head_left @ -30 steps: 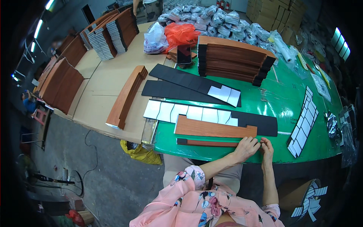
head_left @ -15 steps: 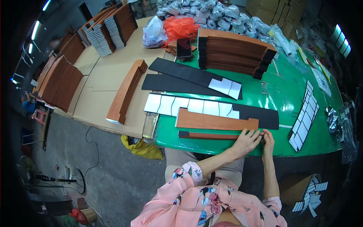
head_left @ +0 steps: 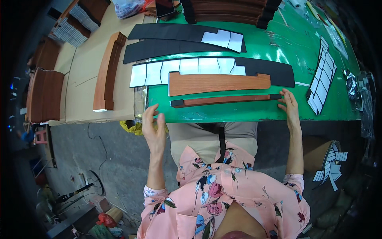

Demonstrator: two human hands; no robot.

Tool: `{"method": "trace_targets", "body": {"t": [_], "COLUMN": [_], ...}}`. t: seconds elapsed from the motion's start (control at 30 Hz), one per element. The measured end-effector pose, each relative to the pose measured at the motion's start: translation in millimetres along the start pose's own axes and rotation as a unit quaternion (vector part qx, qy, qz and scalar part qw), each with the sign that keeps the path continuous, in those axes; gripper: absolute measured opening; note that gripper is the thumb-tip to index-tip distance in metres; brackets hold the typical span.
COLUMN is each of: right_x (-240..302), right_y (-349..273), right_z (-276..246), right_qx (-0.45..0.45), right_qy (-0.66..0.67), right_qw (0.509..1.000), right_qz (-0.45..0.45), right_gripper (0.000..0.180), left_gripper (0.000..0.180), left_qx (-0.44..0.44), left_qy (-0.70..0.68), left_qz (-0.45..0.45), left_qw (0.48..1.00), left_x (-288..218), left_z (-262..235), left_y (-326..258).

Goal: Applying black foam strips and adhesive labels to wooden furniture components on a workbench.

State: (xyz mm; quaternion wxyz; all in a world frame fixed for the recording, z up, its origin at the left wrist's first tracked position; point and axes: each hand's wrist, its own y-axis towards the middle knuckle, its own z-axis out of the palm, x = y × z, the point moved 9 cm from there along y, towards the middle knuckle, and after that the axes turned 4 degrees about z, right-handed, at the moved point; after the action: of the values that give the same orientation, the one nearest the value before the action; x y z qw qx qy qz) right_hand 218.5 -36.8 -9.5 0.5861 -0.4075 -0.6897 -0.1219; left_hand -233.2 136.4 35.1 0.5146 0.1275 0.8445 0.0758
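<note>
A narrow reddish-brown wooden strip [head_left: 229, 99] with black covering on both ends lies along the table's near edge. My right hand [head_left: 290, 106] is beside its right end, thumb and fingers parted; whether a fingertip touches the black end I cannot tell. Off the left end, my left hand [head_left: 155, 129] is raised at the edge with fingers spread and nothing in it. Just beyond the strip lies a wider brown board [head_left: 219, 84] with notched ends. It partly covers a long black foam strip [head_left: 274, 73] bearing white adhesive-looking pieces.
Two more black strips [head_left: 171, 32] overlap farther back, with white pieces at one end. A sheet of white pieces [head_left: 321, 77] lies at the right. One brown board [head_left: 108, 73] rests on cardboard at left. Brown boards [head_left: 230, 11] stand stacked at the back. A bin [head_left: 318, 153] holds white scraps.
My left hand has left the strip and swung to the left. My right hand has opened at the right end, which now shows black. The view has tilted downward.
</note>
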Motion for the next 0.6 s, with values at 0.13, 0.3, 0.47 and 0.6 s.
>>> {"method": "trace_targets", "body": {"t": [0.13, 0.3, 0.47, 0.6], "right_x": [-11.6, -12.4, -12.8, 16.8], "right_y": [-7.1, -3.9, 12.2, 30.2], "right_z": [21.4, 20.3, 10.9, 37.3], "right_qx": [0.086, 0.065, 0.041, 0.030], "right_qy": [-0.069, -0.014, -0.021, -0.072], "right_qw": [0.994, 0.997, 0.997, 0.991], "right_qz": [0.013, -0.027, -0.064, -0.106], "right_gripper": [0.037, 0.031, 0.029, 0.031], "left_gripper": [0.031, 0.028, 0.025, 0.034], "left_qx": [0.118, 0.073, 0.070, 0.076], "left_qy": [-0.026, -0.027, -0.057, 0.009], "left_qz": [0.004, -0.008, -0.009, -0.029], "left_qw": [0.993, 0.997, 0.996, 0.997], "left_x": [16.7, 40.1, 46.6, 57.7], "left_z": [39.5, 41.8, 57.2, 40.0], "left_y": [1.5, 13.4, 39.3, 76.7]}}
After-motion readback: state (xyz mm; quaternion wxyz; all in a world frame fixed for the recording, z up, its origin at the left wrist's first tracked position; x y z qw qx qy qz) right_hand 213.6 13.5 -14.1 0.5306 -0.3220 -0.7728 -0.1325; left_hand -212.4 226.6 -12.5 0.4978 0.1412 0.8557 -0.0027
